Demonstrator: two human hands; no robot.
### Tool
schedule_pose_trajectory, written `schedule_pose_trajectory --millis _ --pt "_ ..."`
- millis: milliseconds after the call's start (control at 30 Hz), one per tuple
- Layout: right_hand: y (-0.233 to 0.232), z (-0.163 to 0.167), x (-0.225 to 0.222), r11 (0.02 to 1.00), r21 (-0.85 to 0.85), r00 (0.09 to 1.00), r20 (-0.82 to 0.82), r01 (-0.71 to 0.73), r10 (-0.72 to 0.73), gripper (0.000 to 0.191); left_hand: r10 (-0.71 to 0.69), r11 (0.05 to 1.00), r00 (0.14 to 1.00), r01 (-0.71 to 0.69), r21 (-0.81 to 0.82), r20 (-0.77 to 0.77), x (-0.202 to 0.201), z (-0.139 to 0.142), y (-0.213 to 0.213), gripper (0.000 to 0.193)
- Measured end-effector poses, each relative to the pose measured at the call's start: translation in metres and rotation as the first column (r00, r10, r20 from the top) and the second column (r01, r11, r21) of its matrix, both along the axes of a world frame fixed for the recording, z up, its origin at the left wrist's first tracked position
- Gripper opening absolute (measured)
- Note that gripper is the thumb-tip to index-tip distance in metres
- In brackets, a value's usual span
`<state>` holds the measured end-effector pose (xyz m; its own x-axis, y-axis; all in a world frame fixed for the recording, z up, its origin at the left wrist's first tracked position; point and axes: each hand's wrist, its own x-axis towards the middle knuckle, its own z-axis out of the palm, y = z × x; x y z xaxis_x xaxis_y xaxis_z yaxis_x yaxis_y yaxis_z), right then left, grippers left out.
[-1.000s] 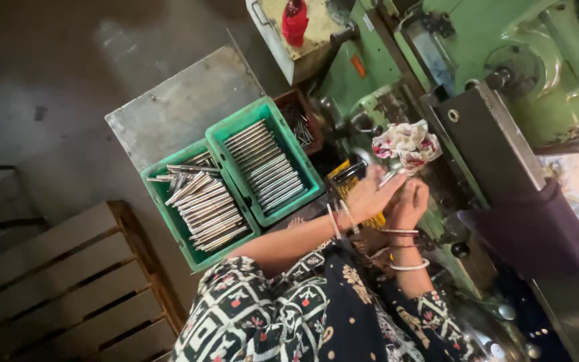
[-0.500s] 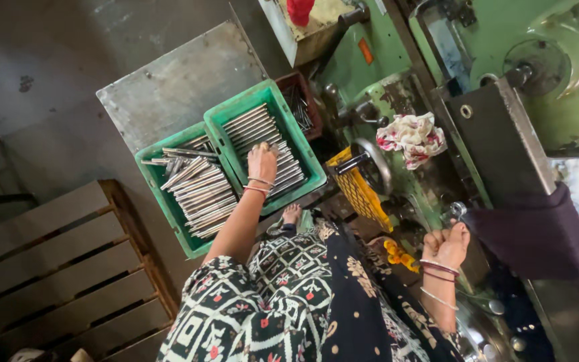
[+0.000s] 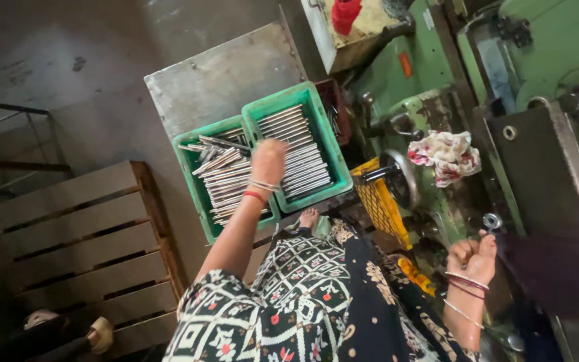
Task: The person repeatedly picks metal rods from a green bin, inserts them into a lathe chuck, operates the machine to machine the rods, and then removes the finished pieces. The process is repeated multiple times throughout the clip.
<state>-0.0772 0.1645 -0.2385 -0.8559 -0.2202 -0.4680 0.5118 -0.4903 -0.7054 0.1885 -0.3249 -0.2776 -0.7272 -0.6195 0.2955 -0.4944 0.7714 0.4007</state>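
My left hand (image 3: 268, 161) is stretched out over two green crates (image 3: 330, 144) filled with thin metal rods (image 3: 226, 181). It hovers at the wall between the crates and is blurred, so its grip is unclear. My right hand (image 3: 474, 258) is a closed fist low at the front of the green machine (image 3: 557, 40). A small ring-ended metal part (image 3: 492, 221) sticks out above its fingers. Bangles sit on both wrists.
The crates rest on a grey metal stand (image 3: 222, 77). A patterned rag (image 3: 447, 155) lies on the machine beside a handwheel (image 3: 403, 177). A yellow mesh basket (image 3: 380, 201) hangs below. A wooden pallet (image 3: 75, 248) lies at the left, with sandals (image 3: 68, 328) near it.
My left hand left the machine and rag and swung out to the rod crates. My right hand dropped lower along the machine front. The view shifted right.
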Motion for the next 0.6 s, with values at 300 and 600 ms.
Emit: schedule_pose_trajectory --millis 300,600 --pt "0.005 -0.012 -0.015 0.997 -0.074 0.997 0.081 0.001 0.005 0.022 0.366 0.880 0.929 -0.326 0.344 -0.056 0.134 0.027 -0.087 0.028" --pt "-0.005 0.001 -0.015 0.974 -0.220 0.976 0.199 -0.045 0.090 0.025 0.670 0.601 0.445 0.145 0.786 -0.595 0.151 0.050 -0.125 0.011"
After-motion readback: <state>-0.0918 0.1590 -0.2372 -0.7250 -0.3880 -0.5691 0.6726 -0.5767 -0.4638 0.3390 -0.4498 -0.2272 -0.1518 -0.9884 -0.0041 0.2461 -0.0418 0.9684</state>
